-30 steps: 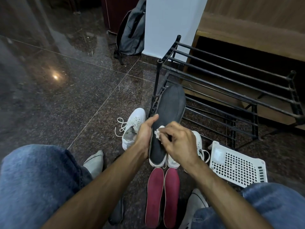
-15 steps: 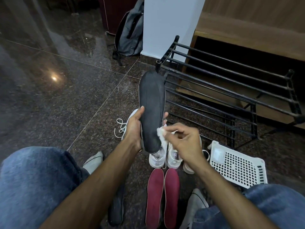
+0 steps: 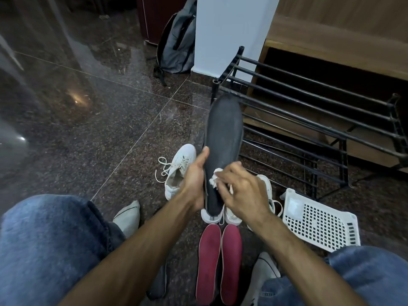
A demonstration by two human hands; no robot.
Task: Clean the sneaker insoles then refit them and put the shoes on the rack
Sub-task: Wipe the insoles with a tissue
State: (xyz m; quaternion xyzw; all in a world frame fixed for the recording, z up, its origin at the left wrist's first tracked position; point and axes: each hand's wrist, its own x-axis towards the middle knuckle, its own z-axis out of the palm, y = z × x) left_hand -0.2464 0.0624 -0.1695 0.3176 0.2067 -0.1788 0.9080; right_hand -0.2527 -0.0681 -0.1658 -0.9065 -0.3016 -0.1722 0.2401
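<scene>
My left hand (image 3: 194, 184) grips the heel end of a dark grey insole (image 3: 223, 146), held upright with its toe pointing away. My right hand (image 3: 240, 191) pinches a small white wipe (image 3: 213, 177) against the insole's lower face. A white sneaker (image 3: 178, 171) with loose laces lies on the floor left of my hands. Other white sneakers (image 3: 231, 214) sit below my hands, partly hidden. Two red insoles (image 3: 218, 263) lie side by side on the floor near me. The black metal shoe rack (image 3: 309, 120) stands to the right.
A white perforated plastic basket (image 3: 320, 221) lies on the floor at the right. Another dark insole (image 3: 157, 283) lies under my left forearm. A grey backpack (image 3: 176, 40) leans by a white pillar at the back. My jeans-clad knees frame the bottom corners.
The insole swung left and rose upright half a second ago, then came back right and a little lower. My right hand lifted off with the wipe and now presses it on the insole again.
</scene>
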